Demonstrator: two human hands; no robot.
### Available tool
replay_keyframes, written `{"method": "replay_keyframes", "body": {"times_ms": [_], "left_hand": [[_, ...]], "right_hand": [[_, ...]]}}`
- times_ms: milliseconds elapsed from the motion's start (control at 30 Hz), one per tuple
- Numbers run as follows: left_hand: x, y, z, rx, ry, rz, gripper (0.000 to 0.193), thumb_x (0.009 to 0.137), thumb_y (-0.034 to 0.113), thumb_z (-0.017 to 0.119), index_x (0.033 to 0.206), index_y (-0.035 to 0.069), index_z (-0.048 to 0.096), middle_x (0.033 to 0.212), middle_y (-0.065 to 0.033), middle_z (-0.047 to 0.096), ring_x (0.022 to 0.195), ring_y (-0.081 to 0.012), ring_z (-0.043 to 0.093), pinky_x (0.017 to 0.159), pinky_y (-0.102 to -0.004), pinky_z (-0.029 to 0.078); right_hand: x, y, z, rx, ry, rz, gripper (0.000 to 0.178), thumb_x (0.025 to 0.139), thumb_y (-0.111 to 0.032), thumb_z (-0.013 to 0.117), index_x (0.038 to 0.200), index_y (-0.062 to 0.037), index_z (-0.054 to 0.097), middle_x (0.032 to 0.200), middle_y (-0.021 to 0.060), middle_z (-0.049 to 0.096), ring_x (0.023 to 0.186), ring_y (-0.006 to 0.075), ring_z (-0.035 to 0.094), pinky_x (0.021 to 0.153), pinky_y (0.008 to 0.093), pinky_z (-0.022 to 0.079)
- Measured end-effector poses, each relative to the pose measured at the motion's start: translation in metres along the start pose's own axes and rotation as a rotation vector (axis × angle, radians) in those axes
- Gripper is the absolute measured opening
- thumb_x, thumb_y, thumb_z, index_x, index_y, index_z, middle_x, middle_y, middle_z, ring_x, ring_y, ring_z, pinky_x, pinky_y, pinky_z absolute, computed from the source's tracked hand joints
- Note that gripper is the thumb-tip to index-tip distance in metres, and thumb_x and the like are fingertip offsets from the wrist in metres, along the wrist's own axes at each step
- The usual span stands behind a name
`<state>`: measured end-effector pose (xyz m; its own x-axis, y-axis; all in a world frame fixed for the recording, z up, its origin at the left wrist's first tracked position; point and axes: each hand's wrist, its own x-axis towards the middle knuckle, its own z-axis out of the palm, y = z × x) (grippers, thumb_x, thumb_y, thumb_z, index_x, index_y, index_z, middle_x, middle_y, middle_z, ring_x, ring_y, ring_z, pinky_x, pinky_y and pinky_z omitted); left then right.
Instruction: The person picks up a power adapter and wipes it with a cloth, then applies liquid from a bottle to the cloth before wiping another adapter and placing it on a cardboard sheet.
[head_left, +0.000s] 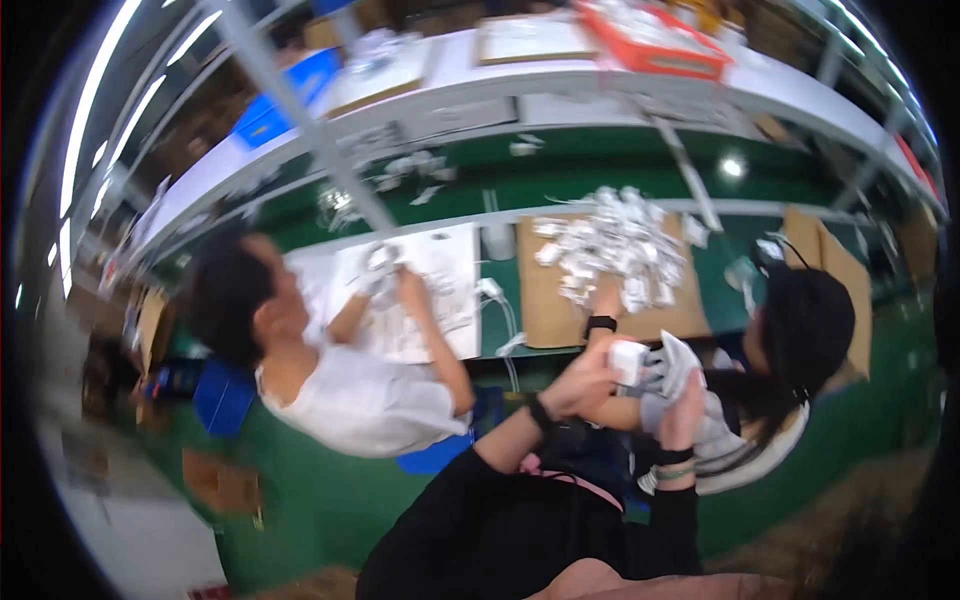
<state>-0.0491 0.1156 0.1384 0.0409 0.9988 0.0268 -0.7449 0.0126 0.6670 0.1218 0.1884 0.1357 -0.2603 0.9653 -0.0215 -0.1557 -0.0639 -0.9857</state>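
Note:
My left hand (588, 378), with a dark band on its wrist, is closed around a small white block-shaped piece (628, 362) that looks like a plug adapter. Close beside it, my right hand (684, 412) grips a white, flat, folded piece (682, 362); blur hides its exact kind. Grey, finger-like shapes show between the two pieces, too smeared to make out. Both hands are raised in front of the bench, near the seated co-worker at right. Beyond them, a heap of small white pieces (630, 235) lies on a brown cardboard sheet (545, 320).
A co-worker in white (365, 395) handles small parts over a white board (460, 260) at left. At right sits another in a dark cap (812, 315), whose watch-wearing hand (604, 298) reaches into the heap. The shelf above carries an orange-red crate (690, 62) and a blue bin (268, 118).

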Motion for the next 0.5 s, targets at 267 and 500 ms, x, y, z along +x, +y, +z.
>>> {"method": "replay_keyframes", "body": {"times_ms": [267,500], "left_hand": [[0.006,-0.052,0.017,-0.093,0.343,-0.179,0.045,0.097,0.035,0.035,0.134,0.009,0.034,0.128,-0.0111,0.047,0.117,-0.0223,0.048,0.099,-0.0363,0.038],[0.007,-0.039,0.029,-0.037,0.364,-0.214,0.061,0.094,0.055,0.021,0.135,0.01,0.033,0.131,-0.0111,0.044,0.118,-0.0221,0.047,0.101,-0.0368,0.036]], "right_hand": [[-0.011,-0.03,0.033,-0.667,-0.016,-0.492,0.041,0.087,-0.018,0.047,0.124,0.0003,0.049,0.129,0.0103,0.048,0.122,0.0268,0.042,0.104,0.0414,0.026],[-0.034,-0.014,0.035,-1.019,-0.343,-0.675,0.045,0.083,-0.014,0.049,0.127,-0.0055,0.047,0.131,0.0113,0.047,0.126,0.0294,0.038,0.107,0.046,0.021]]}}
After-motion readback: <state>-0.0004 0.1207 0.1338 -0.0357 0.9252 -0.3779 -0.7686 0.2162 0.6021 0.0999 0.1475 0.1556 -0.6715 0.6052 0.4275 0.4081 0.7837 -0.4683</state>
